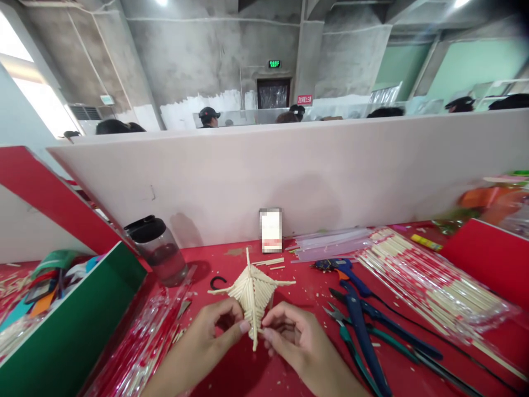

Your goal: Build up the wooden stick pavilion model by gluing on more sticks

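A pale, ribbed craft piece (pixel 253 289) made of thin wooden sticks, with pointed arms reaching out to four sides, is held above the red table. My left hand (pixel 225 325) pinches its lower left edge, the thumb lying near the bottom arm. On the other side, my right hand (pixel 289 333) has its thumb and fingers closed together at the lower right edge, by a small stick end. A black curved object (pixel 217 283) lies just left of the piece. Behind it, a few loose sticks (pixel 268 262) rest on the table.
Pliers (pixel 359 331) and a blue glue gun (pixel 345 270) lie right, beside bagged sticks (pixel 438 281). A dark-lidded bottle (pixel 159 251), plastic wrappers (pixel 140 331) and a green box (pixel 78 325) stand left. A white partition (pixel 223 182) runs behind; people's heads show beyond.
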Tool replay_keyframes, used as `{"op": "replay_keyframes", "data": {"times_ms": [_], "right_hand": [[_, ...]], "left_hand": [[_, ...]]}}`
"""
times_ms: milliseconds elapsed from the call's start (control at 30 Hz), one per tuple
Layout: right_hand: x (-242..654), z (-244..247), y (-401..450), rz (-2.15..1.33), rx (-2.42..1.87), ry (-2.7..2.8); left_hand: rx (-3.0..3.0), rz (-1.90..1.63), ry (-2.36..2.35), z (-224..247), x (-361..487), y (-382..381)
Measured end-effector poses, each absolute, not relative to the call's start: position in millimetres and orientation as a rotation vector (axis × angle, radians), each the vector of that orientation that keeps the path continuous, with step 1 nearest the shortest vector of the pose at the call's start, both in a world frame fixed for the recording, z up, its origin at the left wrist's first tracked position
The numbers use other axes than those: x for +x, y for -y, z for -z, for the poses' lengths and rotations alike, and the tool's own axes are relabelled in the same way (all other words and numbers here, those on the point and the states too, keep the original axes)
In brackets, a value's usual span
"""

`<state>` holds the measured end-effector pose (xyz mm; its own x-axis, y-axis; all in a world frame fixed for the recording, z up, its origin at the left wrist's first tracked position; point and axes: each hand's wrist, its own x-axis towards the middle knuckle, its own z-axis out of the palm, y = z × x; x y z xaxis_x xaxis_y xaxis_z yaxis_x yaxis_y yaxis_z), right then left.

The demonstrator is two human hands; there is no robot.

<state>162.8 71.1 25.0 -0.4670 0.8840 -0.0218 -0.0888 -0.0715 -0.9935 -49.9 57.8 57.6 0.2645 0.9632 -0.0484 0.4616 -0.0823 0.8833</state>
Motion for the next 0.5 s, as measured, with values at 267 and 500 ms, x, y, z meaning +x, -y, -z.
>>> {"op": "replay_keyframes", "data": {"times_ms": [267, 500], "right_hand": [[161.6, -24.6, -69.8, -1.669, -0.881, 1.404], [162.0, -20.9, -70.6, -1.666, -0.885, 1.405]], "left_hand": [[1.677, -0.723, -1.319, -54.3, -50.7, -58.8], [1.688, -0.714, -1.352, -52.7, -52.7, -59.4]]}}
